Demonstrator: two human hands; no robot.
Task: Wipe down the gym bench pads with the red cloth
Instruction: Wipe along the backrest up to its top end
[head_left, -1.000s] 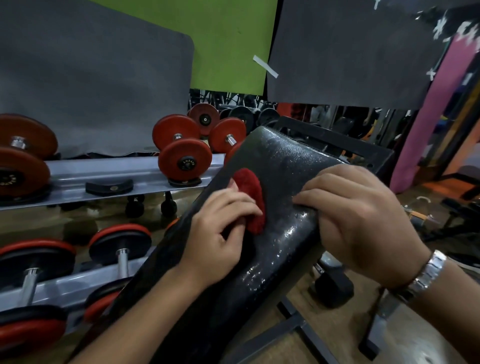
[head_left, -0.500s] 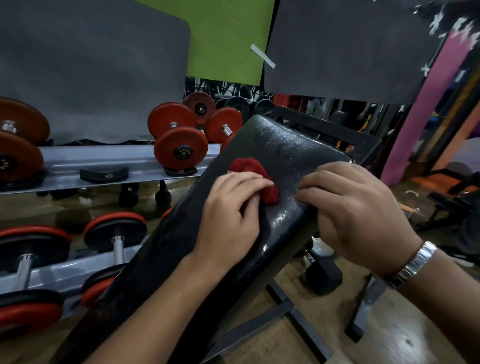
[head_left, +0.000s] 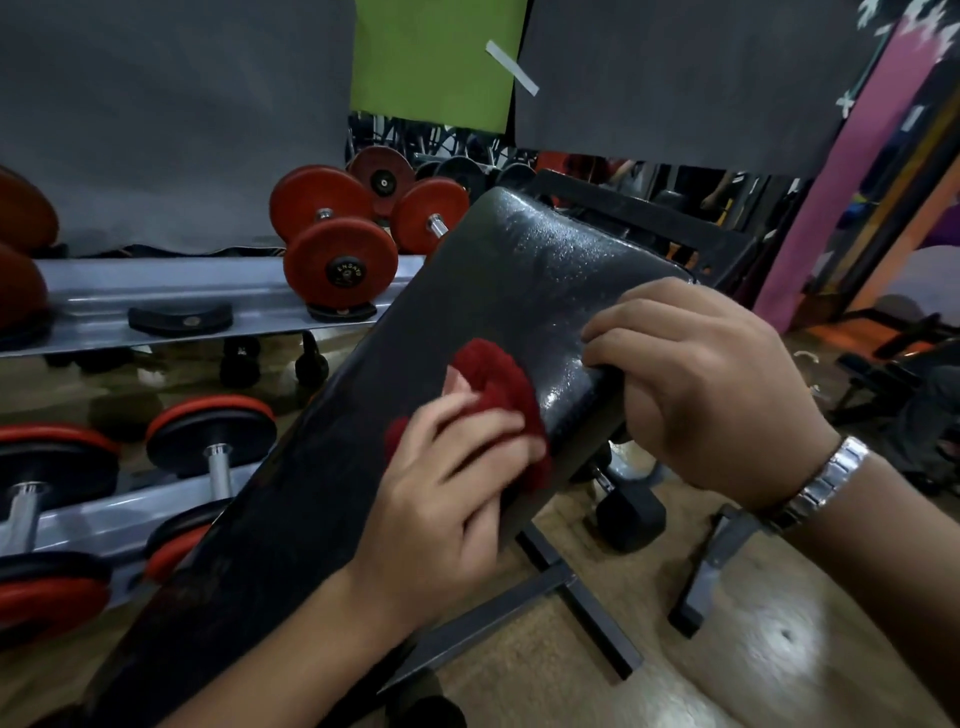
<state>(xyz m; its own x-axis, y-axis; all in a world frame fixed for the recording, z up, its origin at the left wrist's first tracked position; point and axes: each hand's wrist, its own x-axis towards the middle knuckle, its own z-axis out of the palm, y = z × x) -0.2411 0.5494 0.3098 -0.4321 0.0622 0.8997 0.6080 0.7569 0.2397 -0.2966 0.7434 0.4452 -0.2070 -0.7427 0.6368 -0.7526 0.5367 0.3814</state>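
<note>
Slid down pad (head_left: 519, 270) — red cloth (head_left: 498, 379), under curled left fingers (head_left: 467, 426); right fingers (head_left: 623, 332) grip pad edge.

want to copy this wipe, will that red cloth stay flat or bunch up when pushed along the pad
Likely floppy: the red cloth is bunched up under the left hand. It probably slides easily, since the bench pad looks glossy and beaded with droplets.

Red cloth (head_left: 501, 384) — black pad (head_left: 498, 291)

A silver metal-link watch (head_left: 826, 480) sits behind the right hand (head_left: 711, 395).
</note>
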